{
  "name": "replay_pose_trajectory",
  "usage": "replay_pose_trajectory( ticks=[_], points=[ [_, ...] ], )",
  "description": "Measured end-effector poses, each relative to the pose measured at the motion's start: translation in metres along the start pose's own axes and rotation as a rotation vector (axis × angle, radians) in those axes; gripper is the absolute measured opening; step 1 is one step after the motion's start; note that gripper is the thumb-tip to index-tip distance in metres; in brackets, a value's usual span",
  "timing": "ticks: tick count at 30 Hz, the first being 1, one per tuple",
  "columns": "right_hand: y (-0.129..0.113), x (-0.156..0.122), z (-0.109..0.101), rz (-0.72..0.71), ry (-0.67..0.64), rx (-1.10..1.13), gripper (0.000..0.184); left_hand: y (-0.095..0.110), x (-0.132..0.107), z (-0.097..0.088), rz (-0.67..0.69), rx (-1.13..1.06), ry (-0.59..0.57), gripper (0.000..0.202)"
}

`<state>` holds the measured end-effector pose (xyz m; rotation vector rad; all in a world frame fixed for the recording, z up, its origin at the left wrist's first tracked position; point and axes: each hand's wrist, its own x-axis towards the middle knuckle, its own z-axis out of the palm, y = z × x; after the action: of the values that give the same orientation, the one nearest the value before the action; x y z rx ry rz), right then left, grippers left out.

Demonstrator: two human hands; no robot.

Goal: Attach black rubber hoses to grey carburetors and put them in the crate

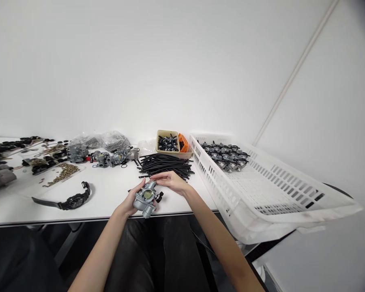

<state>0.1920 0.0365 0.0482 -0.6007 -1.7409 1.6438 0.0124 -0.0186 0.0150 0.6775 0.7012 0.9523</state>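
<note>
A grey metal carburetor (146, 196) is held just above the table's front edge, its round bore facing up toward me. My left hand (130, 201) is closed around its left side. From the right, my right hand (172, 182) reaches over its far end, with the fingers bent against the top; whether a small part is between them is hidden. A black knob-like fitting (159, 197) sticks out on the carburetor's right side. Just beyond both hands lies a pile of black rubber hoses (166, 165).
A white slotted crate (280, 215) on the right holds rows of carburetors (225, 156). Behind the hoses stand a cream bin (159, 133) of small black parts and an orange basket (184, 142). Leftward are a wristwatch (76, 200), brass fittings (63, 172) and more carburetors (109, 159).
</note>
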Motion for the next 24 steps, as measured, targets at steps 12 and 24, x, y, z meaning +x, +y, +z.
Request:
replay_pose_trajectory(
  ticks=[12, 24],
  points=[
    [0.036, 0.001, 0.016, -0.255, 0.413, 0.083, 0.046, -0.002, 0.002, -0.002, 0.009, -0.035, -0.021, 0.046],
    [0.042, 0.008, 0.014, -0.246, 0.6, 0.376, 0.039, -0.001, 0.0, 0.002, 0.019, 0.013, -0.041, 0.048]
  ],
)
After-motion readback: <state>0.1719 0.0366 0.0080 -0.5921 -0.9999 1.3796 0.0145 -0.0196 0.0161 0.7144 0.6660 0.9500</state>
